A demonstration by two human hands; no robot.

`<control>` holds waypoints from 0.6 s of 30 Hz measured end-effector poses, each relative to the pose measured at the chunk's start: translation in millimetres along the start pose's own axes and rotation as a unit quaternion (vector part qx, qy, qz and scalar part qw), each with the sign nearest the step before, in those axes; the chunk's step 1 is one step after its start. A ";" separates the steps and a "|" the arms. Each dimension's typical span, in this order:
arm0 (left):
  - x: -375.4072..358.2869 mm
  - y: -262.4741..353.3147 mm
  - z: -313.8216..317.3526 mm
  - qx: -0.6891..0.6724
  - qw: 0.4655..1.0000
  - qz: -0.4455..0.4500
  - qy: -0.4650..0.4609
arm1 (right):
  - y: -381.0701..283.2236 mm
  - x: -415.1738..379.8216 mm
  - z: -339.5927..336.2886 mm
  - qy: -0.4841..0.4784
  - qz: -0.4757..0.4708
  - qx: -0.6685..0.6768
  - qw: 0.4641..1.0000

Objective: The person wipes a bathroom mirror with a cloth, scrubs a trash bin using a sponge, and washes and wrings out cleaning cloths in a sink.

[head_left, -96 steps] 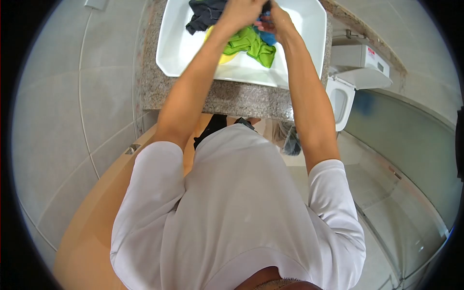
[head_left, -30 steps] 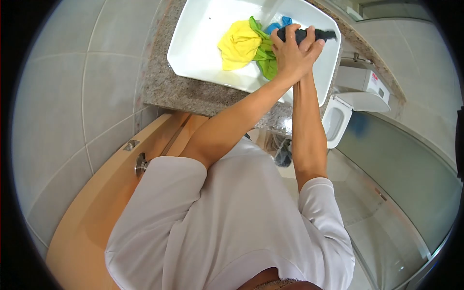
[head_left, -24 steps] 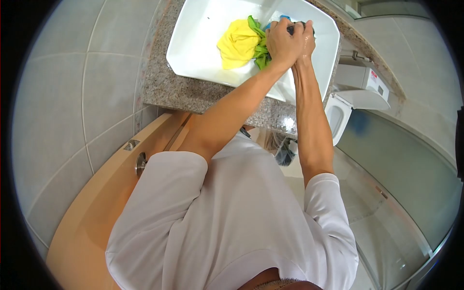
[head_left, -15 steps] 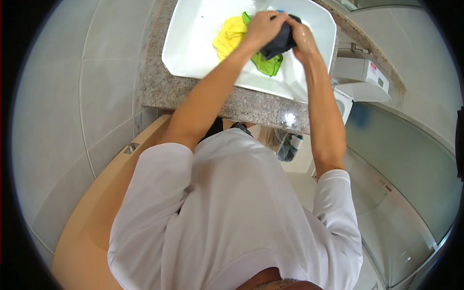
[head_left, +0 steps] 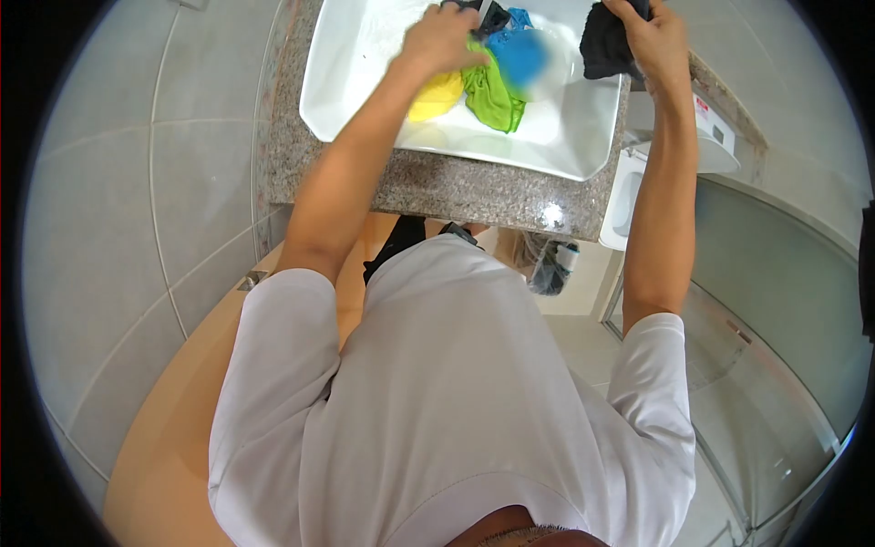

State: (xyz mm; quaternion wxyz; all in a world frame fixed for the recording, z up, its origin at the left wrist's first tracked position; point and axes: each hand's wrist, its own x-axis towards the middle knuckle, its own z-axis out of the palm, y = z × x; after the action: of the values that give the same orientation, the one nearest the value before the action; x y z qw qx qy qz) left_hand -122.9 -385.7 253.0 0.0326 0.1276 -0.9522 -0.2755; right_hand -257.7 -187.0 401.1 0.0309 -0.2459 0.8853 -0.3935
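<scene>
My right hand (head_left: pixel 663 47) is closed on a black cloth (head_left: pixel 605 44), held up over the right side of the white basin (head_left: pixel 583 153). Over the basin's left half is my left hand (head_left: pixel 441 42), its thumb and fingers apart. Below that hand lie a yellow cloth (head_left: pixel 437 98) and a bright green cloth (head_left: pixel 495 98). A blue cloth (head_left: pixel 519 56) lies beside the green one, partly blurred. Close to my left fingertips is another dark cloth (head_left: pixel 495 18), near the top edge of the view; whether the fingers touch it is hard to see.
The basin sits on a speckled granite counter (head_left: pixel 437 187). A toilet (head_left: pixel 621 205) stands to the right, with a glass shower panel (head_left: pixel 775 246) beyond it. On the left are a tiled wall (head_left: pixel 200 164) and a wooden door (head_left: pixel 182 428).
My hands were together on a black cloth over the basin and have moved apart. My right hand has carried the black cloth right; my left has shifted left. The blue cloth now shows more.
</scene>
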 end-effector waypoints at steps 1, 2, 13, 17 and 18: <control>-6.2 -4.2 28.0 0.106 0.989 0.063 0.082 | 4.7 -2.8 2.1 0.000 0.001 0.001 1.000; -10.8 0.8 35.6 0.209 0.956 0.125 0.162 | 10.8 -4.6 4.6 -0.014 0.010 -0.009 1.000; -1.7 67.6 -55.4 -0.215 0.951 0.165 0.150 | 29.6 -40.8 51.0 -0.276 0.013 0.135 0.952; -1.5 68.3 -70.2 -0.327 0.928 0.146 0.103 | 17.4 -34.4 46.5 -0.183 -0.002 0.244 0.952; -4.1 67.2 -70.4 -0.392 0.905 0.133 0.093 | 9.6 -33.1 37.8 -0.146 0.017 0.236 0.961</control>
State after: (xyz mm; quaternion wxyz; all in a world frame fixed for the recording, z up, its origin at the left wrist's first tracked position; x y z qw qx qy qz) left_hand -124.8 -366.2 348.4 0.2049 0.0015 -0.7681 -0.6067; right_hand -223.3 -192.1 363.7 0.2231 -0.2715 0.7574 -0.5503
